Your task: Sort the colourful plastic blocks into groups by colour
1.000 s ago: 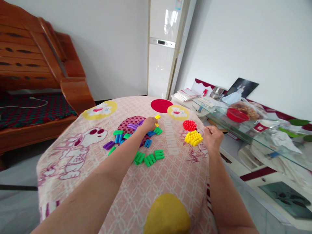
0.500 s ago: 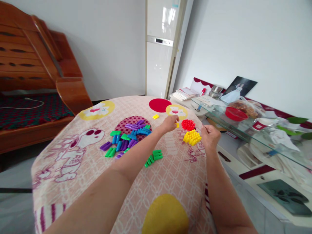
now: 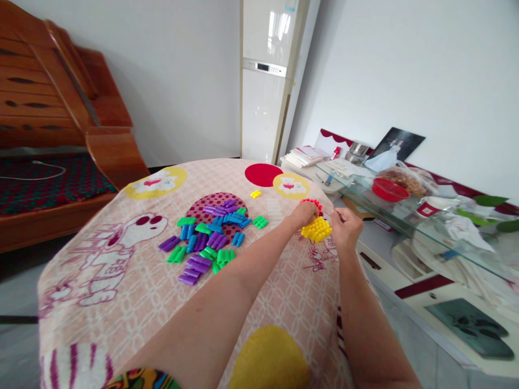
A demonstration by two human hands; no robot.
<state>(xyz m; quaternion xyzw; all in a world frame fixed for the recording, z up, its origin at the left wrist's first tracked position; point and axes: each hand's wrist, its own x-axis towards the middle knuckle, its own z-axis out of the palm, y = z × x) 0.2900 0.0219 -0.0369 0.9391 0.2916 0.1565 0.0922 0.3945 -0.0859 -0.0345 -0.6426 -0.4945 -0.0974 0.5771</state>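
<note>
Cloth-covered bench (image 3: 284,302); left hand (image 3: 304,215) at upper left of the yellow cluster (image 3: 317,230), partly hiding the red cluster (image 3: 318,204); right hand (image 3: 346,227) just right of the yellow. Fingers curled on both; cannot tell how far either grip closes, or on what.

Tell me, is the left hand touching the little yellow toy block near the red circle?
Apart. The head view shows patterned tablecloth between the left hand and the little yellow toy block.

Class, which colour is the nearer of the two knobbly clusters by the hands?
Yellow: the nearer knobbly cluster shows best in the head view.
</note>
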